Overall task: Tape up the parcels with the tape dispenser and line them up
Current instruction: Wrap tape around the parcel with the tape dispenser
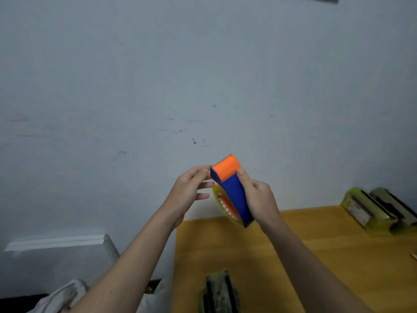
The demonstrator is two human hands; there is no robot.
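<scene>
Tape dispenser [233, 188], blue with an orange far end, held up in the air above the far left corner of the tabletop [293, 256], in front of a pale scuffed wall [158, 75]. Right hand [259, 199] wrapped around the blue body from the right, thumb lying along its top edge up to the orange part: a closed grip on the dispenser. Roll of clear yellowish tape [224, 205] showing beneath the blue body, on the left side. Left hand [191, 188] just left of the orange end, index finger and thumb brought together at the dispenser's edge, other fingers loosely spread; whether a tape end is pinched there cannot be told through the blur. Two parcels [379, 210] wrapped in yellowish tape lying side by side at the far right of the tabletop, touching or nearly so. Another dark parcel [220, 292] at the near edge, partly cut off by the frame. White crumpled bag [65, 294] at the near left, off the tabletop.
</scene>
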